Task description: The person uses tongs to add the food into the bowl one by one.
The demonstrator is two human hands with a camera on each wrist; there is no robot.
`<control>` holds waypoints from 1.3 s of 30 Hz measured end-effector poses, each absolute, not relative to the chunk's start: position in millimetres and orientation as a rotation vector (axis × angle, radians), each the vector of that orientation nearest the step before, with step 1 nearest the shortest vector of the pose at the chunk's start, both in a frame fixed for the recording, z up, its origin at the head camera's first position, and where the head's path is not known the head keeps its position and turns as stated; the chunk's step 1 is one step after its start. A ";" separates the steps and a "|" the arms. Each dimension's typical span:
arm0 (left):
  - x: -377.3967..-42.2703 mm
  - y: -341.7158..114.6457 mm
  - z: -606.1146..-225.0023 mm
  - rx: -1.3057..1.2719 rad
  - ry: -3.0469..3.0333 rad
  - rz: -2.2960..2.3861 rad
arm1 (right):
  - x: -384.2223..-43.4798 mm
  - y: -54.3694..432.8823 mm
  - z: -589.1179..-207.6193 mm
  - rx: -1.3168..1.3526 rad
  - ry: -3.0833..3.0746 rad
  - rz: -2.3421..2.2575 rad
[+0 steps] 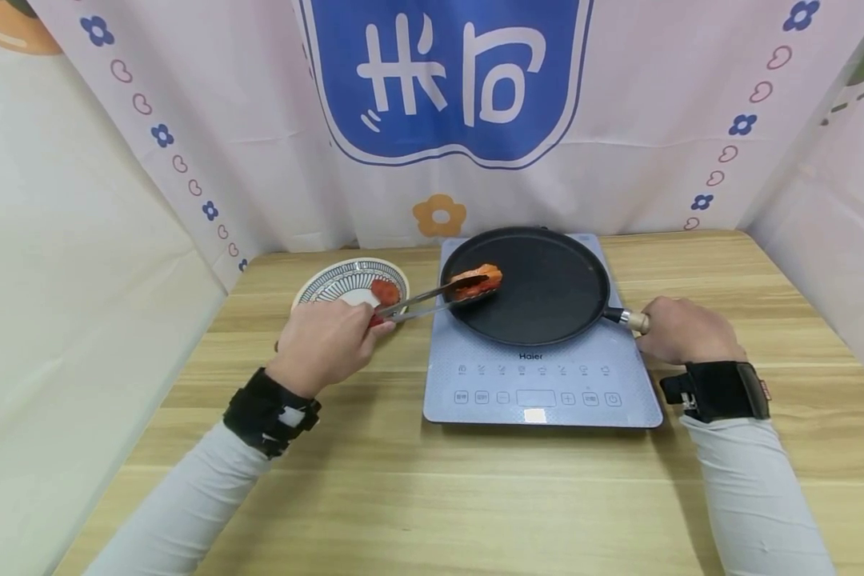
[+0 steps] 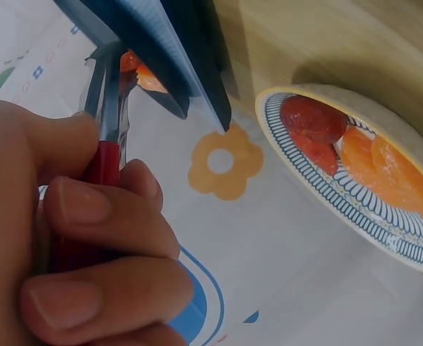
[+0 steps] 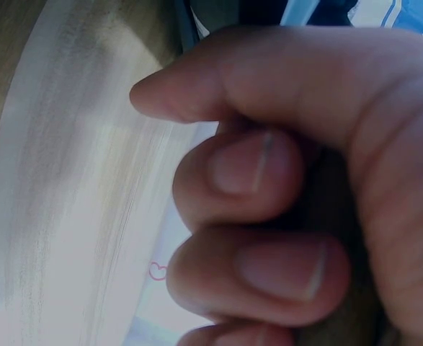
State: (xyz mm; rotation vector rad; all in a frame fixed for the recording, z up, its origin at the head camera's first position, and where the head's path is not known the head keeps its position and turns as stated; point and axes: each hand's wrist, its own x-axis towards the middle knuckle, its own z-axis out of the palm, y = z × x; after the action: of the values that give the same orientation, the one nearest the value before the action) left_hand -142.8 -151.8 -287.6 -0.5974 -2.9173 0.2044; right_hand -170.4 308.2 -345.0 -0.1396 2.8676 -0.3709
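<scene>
In the head view my left hand grips red-handled metal tongs. Their tips hold orange and red food at the left side of a flat black pan; whether it touches the pan I cannot tell. My left-hand fingers curl round the red handle in the left wrist view. At the pan's right, my right hand is wrapped round the wooden-ended handle. The right wrist view shows curled fingers, with most of the handle hidden.
Beneath the pan lies a pale Haier induction cooker on a wooden table. Left of it stands a patterned plate with a red piece; orange slices show there in the left wrist view. A printed cloth hangs behind.
</scene>
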 end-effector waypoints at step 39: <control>-130.7 -151.3 -289.4 -0.559 -3.033 -0.030 | -169.5 308.6 -345.5 -0.149 2.887 -0.372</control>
State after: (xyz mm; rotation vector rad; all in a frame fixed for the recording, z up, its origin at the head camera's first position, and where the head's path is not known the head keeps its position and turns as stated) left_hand -130.7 -151.3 -289.4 -0.5590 -3.0333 -0.0296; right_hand -169.5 308.6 -345.5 -0.1493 2.8867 -0.3724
